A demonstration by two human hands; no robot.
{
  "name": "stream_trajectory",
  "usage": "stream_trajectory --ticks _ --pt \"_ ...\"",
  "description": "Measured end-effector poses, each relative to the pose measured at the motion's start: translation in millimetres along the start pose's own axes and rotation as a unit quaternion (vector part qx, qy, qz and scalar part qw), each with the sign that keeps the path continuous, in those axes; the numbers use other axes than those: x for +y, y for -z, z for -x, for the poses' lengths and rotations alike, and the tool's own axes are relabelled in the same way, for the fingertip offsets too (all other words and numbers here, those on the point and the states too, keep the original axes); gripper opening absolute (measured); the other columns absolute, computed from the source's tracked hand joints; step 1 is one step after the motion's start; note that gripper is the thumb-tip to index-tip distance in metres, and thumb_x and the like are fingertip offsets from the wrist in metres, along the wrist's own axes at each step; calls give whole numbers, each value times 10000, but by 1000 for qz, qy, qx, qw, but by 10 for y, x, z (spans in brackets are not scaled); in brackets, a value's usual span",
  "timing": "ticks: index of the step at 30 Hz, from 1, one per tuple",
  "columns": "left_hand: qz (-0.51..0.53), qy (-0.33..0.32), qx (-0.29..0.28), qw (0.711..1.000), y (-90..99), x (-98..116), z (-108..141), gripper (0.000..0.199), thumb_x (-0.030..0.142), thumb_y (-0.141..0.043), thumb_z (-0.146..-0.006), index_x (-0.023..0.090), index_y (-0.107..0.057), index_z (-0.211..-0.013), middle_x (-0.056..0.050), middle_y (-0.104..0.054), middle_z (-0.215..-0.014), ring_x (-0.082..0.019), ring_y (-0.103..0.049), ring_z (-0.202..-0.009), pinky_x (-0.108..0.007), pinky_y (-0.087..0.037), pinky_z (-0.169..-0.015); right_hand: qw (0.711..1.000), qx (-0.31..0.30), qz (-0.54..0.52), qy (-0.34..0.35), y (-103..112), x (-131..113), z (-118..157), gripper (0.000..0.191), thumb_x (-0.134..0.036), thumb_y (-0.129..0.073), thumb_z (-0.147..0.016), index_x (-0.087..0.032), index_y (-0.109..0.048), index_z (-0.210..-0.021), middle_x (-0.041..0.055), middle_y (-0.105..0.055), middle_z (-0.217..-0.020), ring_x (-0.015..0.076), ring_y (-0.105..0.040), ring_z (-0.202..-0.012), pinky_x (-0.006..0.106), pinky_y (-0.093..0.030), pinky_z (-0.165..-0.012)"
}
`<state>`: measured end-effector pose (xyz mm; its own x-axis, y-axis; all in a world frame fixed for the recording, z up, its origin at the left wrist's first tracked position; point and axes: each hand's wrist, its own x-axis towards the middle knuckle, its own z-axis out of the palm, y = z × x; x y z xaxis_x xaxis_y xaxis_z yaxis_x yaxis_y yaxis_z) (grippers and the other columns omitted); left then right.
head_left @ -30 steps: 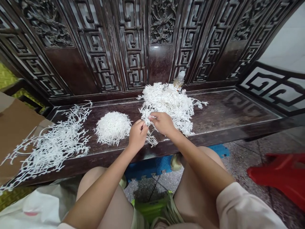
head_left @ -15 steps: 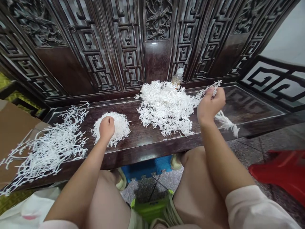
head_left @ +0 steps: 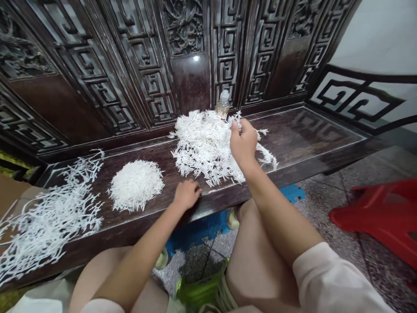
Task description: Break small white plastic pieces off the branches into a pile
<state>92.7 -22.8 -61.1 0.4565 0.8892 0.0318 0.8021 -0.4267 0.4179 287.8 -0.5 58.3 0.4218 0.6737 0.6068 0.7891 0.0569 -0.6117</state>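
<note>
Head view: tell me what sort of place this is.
Probably a home sitting room: a carved wooden bench, a speckled stone floor and a red plastic stool.

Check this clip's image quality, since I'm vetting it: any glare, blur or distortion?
Head view: a bright glare spot on the carved dark wood panel; wide-angle bending curves the wooden bench toward the frame edges; the white sprigs look fairly sharp, without obvious blur.
</note>
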Motion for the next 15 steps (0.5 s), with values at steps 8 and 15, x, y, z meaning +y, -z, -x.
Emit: stream_trajectory --ticks 8,15 --pt "6 67 -124 990 -508 333 -264 224 396 -518 -722 190 -605 -721 -45 -582 -818 -167 -529 -779 -265 -368 -665 982 -80 -103 -137 -59 30 -33 199 -310 -417 -766 -177 -403 -618 -6 -369 -559 121 -375 -579 275 -262 -574" --pt "4 68 -135 989 -503 347 -198 210 339 -476 -755 170 -601 -741 -73 -579 -903 -197 -513 -886 -289 -371 -762 800 -322 -387 -328 -24 -37 -36 127 -219 -419 -700 -150 -517 -740 5 -445 -603 91 -410 -536 252 -270 -524"
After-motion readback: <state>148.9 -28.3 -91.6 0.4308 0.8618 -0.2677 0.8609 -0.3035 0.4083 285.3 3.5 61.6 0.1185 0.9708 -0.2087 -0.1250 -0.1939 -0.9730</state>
